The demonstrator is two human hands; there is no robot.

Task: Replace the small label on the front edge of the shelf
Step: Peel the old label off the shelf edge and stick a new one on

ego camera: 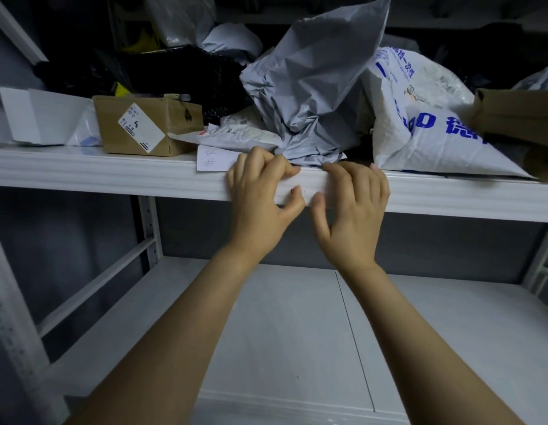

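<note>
From my head camera I count two hands, one brown box (147, 125), two grey bags (312, 87) and one white printed bag (426, 118) on the shelf (82, 173). My left hand (260, 194) and right hand (352, 204) press flat against the shelf's front edge, fingers spread and curled over the top, clasping nothing. Between them lies the label (297, 187), a pale strip with a tiny red mark. A handwritten slip (214, 159) sits just left.

shelf front edge (113, 176): white, ribbed, running level | label (292, 187): you are looking at a white strip lying flat mid-edge, faint red mark
</note>
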